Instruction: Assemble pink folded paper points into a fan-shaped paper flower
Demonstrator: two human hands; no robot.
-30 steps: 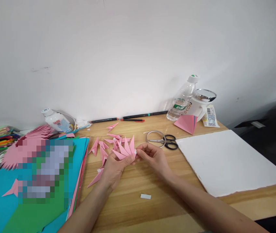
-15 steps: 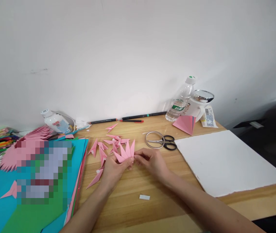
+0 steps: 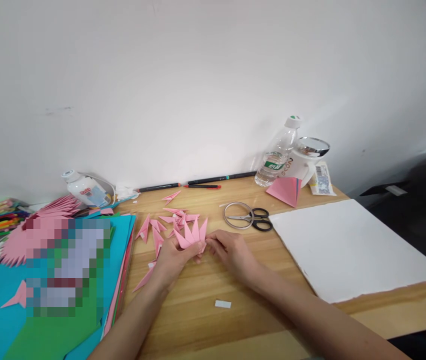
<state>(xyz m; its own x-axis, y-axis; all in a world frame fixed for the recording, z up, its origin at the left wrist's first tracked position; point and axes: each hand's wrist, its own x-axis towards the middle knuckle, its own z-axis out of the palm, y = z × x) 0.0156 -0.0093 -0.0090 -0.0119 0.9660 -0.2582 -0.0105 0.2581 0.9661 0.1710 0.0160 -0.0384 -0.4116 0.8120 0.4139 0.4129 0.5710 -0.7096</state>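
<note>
Left: small folded pink paper darts [image 3: 144,228], some with white patches, lie on the pale wooden table [image 3: 198,325], looking folded but outside the held work. Centre: left hand [image 3: 173,260] pinches, thumb on top, a fan of pointed pink paper folds [image 3: 195,235] over the table, several points already side by side; judged part-built. Right: flat white strip [image 3: 223,304] lies apart, apparently unused; right hand [image 3: 234,252] pinches the fan's right edge, thumb against forefinger.

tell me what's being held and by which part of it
The left hand holds the folded pink paper fan by its lower part; the right hand is at its lower right edge, grip unclear.
</note>
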